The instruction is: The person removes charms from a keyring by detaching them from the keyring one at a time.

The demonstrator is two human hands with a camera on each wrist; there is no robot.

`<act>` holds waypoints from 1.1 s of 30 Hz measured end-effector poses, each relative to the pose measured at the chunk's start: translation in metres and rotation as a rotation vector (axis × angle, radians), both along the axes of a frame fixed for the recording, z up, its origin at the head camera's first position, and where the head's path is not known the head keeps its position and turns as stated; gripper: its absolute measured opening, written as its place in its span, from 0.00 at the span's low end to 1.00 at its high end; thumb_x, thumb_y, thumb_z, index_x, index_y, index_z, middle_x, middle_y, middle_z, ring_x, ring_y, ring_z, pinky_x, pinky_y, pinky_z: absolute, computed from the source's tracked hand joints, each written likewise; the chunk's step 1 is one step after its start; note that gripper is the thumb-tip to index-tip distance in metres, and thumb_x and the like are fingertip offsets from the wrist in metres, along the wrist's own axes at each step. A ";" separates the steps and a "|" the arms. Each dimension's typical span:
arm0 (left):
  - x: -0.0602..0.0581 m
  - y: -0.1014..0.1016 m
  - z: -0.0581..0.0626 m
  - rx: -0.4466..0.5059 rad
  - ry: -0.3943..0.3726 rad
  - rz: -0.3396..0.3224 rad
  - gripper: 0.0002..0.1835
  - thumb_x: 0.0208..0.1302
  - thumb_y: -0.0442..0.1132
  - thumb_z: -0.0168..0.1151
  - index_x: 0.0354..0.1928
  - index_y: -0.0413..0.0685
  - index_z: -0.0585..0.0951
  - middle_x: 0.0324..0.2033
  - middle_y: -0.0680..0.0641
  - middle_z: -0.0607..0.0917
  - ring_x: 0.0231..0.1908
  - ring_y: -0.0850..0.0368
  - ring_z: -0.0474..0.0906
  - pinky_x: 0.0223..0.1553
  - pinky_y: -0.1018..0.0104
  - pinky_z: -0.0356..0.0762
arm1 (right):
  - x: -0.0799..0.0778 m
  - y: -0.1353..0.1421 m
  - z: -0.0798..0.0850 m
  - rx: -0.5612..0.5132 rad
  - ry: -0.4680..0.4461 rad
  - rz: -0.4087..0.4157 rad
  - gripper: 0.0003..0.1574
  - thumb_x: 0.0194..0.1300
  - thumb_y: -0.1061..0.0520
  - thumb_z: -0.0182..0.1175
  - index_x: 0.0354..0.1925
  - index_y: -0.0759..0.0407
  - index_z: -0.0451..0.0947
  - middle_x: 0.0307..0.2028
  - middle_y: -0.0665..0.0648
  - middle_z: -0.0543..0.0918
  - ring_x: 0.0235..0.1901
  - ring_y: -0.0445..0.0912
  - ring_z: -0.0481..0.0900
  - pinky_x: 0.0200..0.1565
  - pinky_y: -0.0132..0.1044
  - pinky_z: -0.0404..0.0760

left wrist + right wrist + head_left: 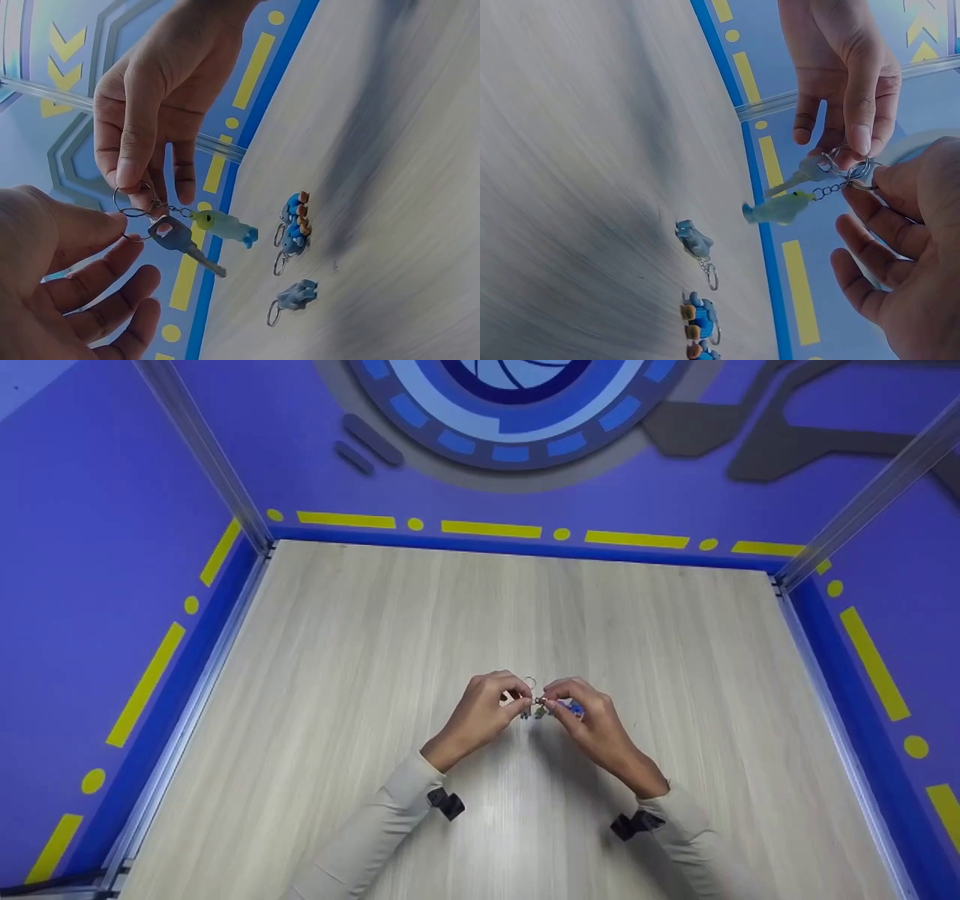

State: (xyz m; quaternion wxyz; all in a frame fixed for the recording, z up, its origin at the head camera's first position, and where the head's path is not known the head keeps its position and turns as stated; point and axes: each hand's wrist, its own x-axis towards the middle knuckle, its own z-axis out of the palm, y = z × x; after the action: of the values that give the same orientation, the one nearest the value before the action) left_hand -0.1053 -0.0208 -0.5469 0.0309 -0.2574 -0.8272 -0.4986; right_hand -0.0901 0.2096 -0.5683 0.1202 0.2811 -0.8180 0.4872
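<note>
Between both hands hangs a metal key (174, 235) on a ring, together with a small pale green fish-like charm (225, 226) on a short chain. My left hand (480, 709) pinches the ring on the key's side between thumb and forefinger. With thumb and fingertips my right hand (596, 720) pinches the split ring (861, 172) from which the charm's chain hangs. The rings overlap at the fingertips; whether they are linked I cannot tell. Below, a grey figure keychain (298, 295) and two blue-and-orange figure keychains (295, 206) lie on the table.
The light wooden tabletop (360, 660) spreads around the hands. Blue panels with yellow markings (491, 529) and metal frame posts (206, 450) enclose its back and sides. A black wrist camera (446, 802) sits on each sleeve.
</note>
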 end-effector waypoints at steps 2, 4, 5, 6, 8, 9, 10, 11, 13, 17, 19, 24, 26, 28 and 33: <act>0.000 0.000 -0.001 0.010 0.004 -0.002 0.02 0.71 0.30 0.74 0.38 0.41 0.91 0.36 0.49 0.91 0.40 0.59 0.87 0.46 0.55 0.86 | 0.000 0.000 0.000 -0.002 -0.001 -0.001 0.07 0.73 0.69 0.70 0.45 0.61 0.87 0.48 0.57 0.91 0.54 0.56 0.89 0.61 0.27 0.79; 0.000 0.000 -0.002 0.025 0.009 0.000 0.02 0.71 0.29 0.74 0.38 0.41 0.91 0.37 0.49 0.92 0.40 0.58 0.87 0.47 0.49 0.87 | -0.001 0.000 0.000 -0.003 -0.005 -0.003 0.06 0.73 0.69 0.70 0.45 0.60 0.87 0.48 0.55 0.91 0.54 0.56 0.89 0.62 0.27 0.79; 0.000 -0.001 -0.003 0.029 0.015 0.003 0.02 0.70 0.29 0.74 0.38 0.42 0.91 0.37 0.49 0.92 0.40 0.59 0.86 0.47 0.48 0.87 | -0.001 0.000 0.000 -0.002 -0.006 -0.007 0.06 0.73 0.69 0.70 0.45 0.60 0.87 0.48 0.54 0.91 0.54 0.56 0.89 0.62 0.27 0.79; 0.000 -0.001 -0.003 0.037 0.019 0.004 0.02 0.70 0.29 0.75 0.38 0.42 0.91 0.37 0.49 0.92 0.40 0.59 0.86 0.48 0.46 0.87 | -0.001 0.000 0.000 -0.003 -0.008 -0.010 0.06 0.73 0.69 0.70 0.45 0.60 0.87 0.48 0.54 0.91 0.54 0.56 0.89 0.62 0.27 0.79; 0.000 -0.002 -0.004 0.054 0.034 0.013 0.03 0.69 0.29 0.75 0.38 0.44 0.92 0.37 0.51 0.92 0.40 0.59 0.86 0.48 0.47 0.88 | -0.001 0.000 0.000 -0.011 -0.016 -0.015 0.06 0.73 0.69 0.70 0.45 0.60 0.87 0.48 0.56 0.91 0.54 0.56 0.89 0.61 0.27 0.79; 0.000 -0.002 -0.004 0.062 0.040 0.018 0.03 0.69 0.29 0.76 0.38 0.44 0.92 0.37 0.51 0.92 0.40 0.59 0.86 0.48 0.47 0.88 | -0.001 0.000 0.000 -0.018 -0.021 -0.019 0.06 0.73 0.69 0.70 0.45 0.60 0.87 0.48 0.57 0.91 0.53 0.57 0.89 0.61 0.26 0.80; -0.001 -0.003 -0.005 0.071 0.048 0.023 0.03 0.69 0.29 0.76 0.38 0.44 0.92 0.37 0.52 0.92 0.41 0.59 0.87 0.48 0.47 0.88 | -0.001 0.000 0.000 -0.026 -0.026 -0.023 0.06 0.73 0.69 0.70 0.44 0.61 0.88 0.47 0.58 0.92 0.53 0.57 0.89 0.60 0.26 0.80; -0.001 -0.003 -0.005 0.082 0.052 0.025 0.03 0.69 0.29 0.76 0.38 0.44 0.92 0.38 0.52 0.92 0.41 0.59 0.87 0.48 0.47 0.88 | -0.001 0.000 0.000 -0.036 -0.033 -0.027 0.06 0.73 0.69 0.70 0.44 0.61 0.88 0.47 0.60 0.92 0.52 0.57 0.89 0.60 0.26 0.80; -0.001 -0.004 -0.006 0.102 0.053 0.031 0.03 0.68 0.29 0.76 0.38 0.44 0.93 0.38 0.52 0.93 0.41 0.58 0.88 0.48 0.46 0.88 | -0.001 0.001 0.000 -0.057 -0.056 -0.031 0.05 0.73 0.70 0.69 0.43 0.62 0.87 0.47 0.64 0.91 0.51 0.56 0.90 0.59 0.26 0.80; -0.001 -0.005 -0.008 0.124 0.025 0.032 0.03 0.68 0.28 0.76 0.39 0.43 0.92 0.38 0.51 0.92 0.41 0.58 0.88 0.48 0.46 0.88 | 0.000 0.001 0.000 -0.080 -0.106 -0.040 0.03 0.74 0.69 0.69 0.41 0.64 0.86 0.47 0.65 0.91 0.51 0.51 0.89 0.57 0.27 0.82; -0.001 -0.005 -0.008 0.119 0.003 0.032 0.03 0.68 0.28 0.76 0.40 0.43 0.92 0.37 0.52 0.92 0.40 0.59 0.87 0.48 0.47 0.89 | 0.000 0.001 0.001 -0.089 -0.124 -0.038 0.03 0.75 0.69 0.68 0.41 0.64 0.86 0.48 0.64 0.91 0.52 0.52 0.89 0.57 0.28 0.83; 0.000 -0.006 -0.007 0.063 -0.036 0.026 0.02 0.70 0.30 0.75 0.39 0.45 0.92 0.38 0.51 0.92 0.41 0.58 0.87 0.48 0.47 0.88 | 0.001 -0.002 0.005 -0.070 -0.082 -0.034 0.05 0.75 0.69 0.68 0.44 0.62 0.87 0.48 0.59 0.92 0.52 0.55 0.90 0.58 0.30 0.83; 0.000 -0.006 -0.005 0.037 -0.028 0.022 0.02 0.70 0.31 0.75 0.40 0.45 0.92 0.39 0.50 0.92 0.43 0.54 0.88 0.49 0.46 0.87 | 0.001 -0.003 0.006 -0.042 -0.040 -0.033 0.06 0.74 0.70 0.69 0.45 0.62 0.87 0.48 0.60 0.92 0.52 0.57 0.90 0.60 0.29 0.82; 0.001 -0.005 -0.003 0.016 -0.014 0.021 0.02 0.70 0.31 0.75 0.41 0.45 0.92 0.40 0.49 0.92 0.44 0.50 0.88 0.49 0.44 0.86 | 0.000 -0.003 0.007 -0.016 -0.003 -0.026 0.06 0.73 0.70 0.69 0.45 0.63 0.87 0.48 0.61 0.92 0.53 0.58 0.90 0.62 0.28 0.80; 0.002 -0.003 -0.002 -0.025 0.019 0.029 0.02 0.69 0.30 0.76 0.41 0.43 0.92 0.41 0.49 0.93 0.44 0.51 0.87 0.49 0.47 0.85 | -0.002 -0.002 0.005 0.036 0.046 0.003 0.06 0.73 0.71 0.69 0.46 0.64 0.86 0.48 0.60 0.91 0.54 0.58 0.88 0.64 0.26 0.77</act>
State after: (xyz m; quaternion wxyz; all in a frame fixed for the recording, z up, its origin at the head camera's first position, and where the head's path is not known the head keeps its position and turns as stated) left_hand -0.1035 -0.0235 -0.5488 0.0427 -0.2503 -0.8367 -0.4853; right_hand -0.0922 0.2081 -0.5629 0.1333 0.2956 -0.8232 0.4660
